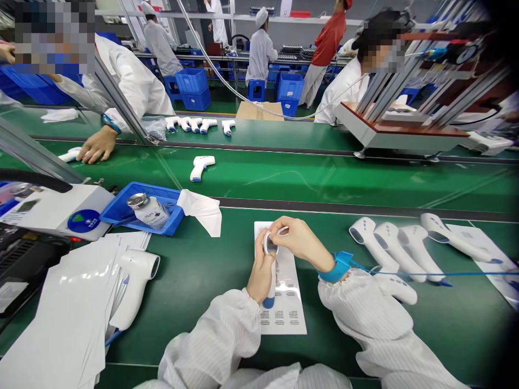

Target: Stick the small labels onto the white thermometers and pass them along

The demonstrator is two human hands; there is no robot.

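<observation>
A white infrared thermometer gun (269,298) with a blue end is gripped in my left hand (259,275), its small display end tilted up toward me. My right hand (302,242), wearing a blue wrist strap (339,267), pinches at the display end. What sits between its fingertips, if anything, is too small to make out. Beneath both hands lies a white sheet of printed labels (290,319) on the green bench. Several more white thermometer guns (385,246) lie to the right, and another thermometer gun (135,286) rests on papers at my left.
A blue tray (172,227) holds a metal-capped bottle (150,210), with a white cloth (205,210) beside it. Stacked paper sheets (68,308) cover the left. Across the green belt (263,173), a co-worker's hand (98,145) touches a thermometer. A metal-framed fixture (405,135) stands back right.
</observation>
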